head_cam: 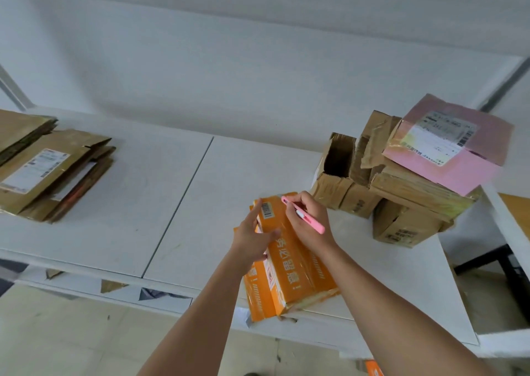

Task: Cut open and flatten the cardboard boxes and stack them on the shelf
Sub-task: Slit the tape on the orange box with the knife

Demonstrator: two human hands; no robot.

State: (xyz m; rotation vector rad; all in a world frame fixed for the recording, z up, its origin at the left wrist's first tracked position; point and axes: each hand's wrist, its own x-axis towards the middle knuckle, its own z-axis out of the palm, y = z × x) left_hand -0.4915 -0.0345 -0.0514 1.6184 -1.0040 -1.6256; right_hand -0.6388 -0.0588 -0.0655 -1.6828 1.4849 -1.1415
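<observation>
An orange cardboard box [289, 263] with white print and clear tape lies on the white shelf [177, 192], its near end over the front edge. My left hand [252, 238] rests on the box's left side with fingers stretched toward the barcode label. My right hand [308, 220] grips a pink utility knife [304, 215], whose tip sits at the far top edge of the orange box. A stack of flattened brown boxes [48, 169] lies at the shelf's left end.
At the right of the shelf stands a pile of unflattened brown boxes [401, 203], one with an open top [339, 157], and a pink box [450, 146] on top. A white wall rises behind. Tiled floor [71, 341] lies below the shelf's front edge.
</observation>
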